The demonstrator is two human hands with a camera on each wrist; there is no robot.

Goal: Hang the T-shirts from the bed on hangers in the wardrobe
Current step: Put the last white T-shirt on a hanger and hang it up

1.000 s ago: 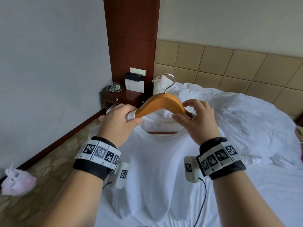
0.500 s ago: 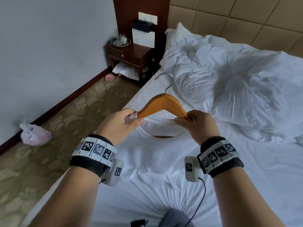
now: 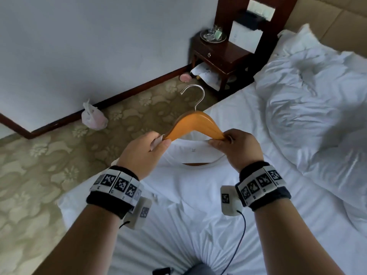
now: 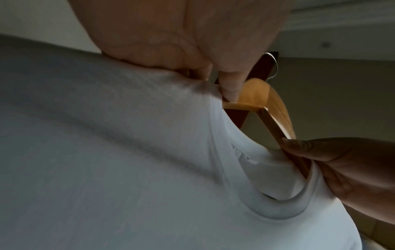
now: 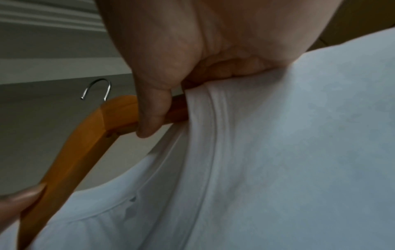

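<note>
A white T-shirt (image 3: 188, 187) hangs from an orange wooden hanger (image 3: 195, 124) with a metal hook (image 3: 195, 94), held up over the bed (image 3: 309, 211). My left hand (image 3: 151, 147) pinches the shirt's left shoulder together with the hanger's left arm. My right hand (image 3: 236, 147) pinches the right shoulder and the hanger's right arm. In the left wrist view the thumb presses collar fabric (image 4: 215, 135) against the hanger (image 4: 256, 96). The right wrist view shows the thumb over the hanger (image 5: 89, 128) and the shirt (image 5: 278, 160) bunched under curled fingers. The hanger's ends are hidden inside the shirt.
A rumpled white duvet (image 3: 317, 100) covers the bed's right side. A dark wooden nightstand (image 3: 220, 56) stands by the wall, with a tray of glasses (image 3: 213, 35). A pink plastic bag (image 3: 93, 118) lies on the patterned carpet (image 3: 39, 175) by the skirting board.
My view has tilted down and to the left, bringing more carpet and wall into sight. Both hands keep their hold on the hanger and shirt, which has sunk lower against the bed.
</note>
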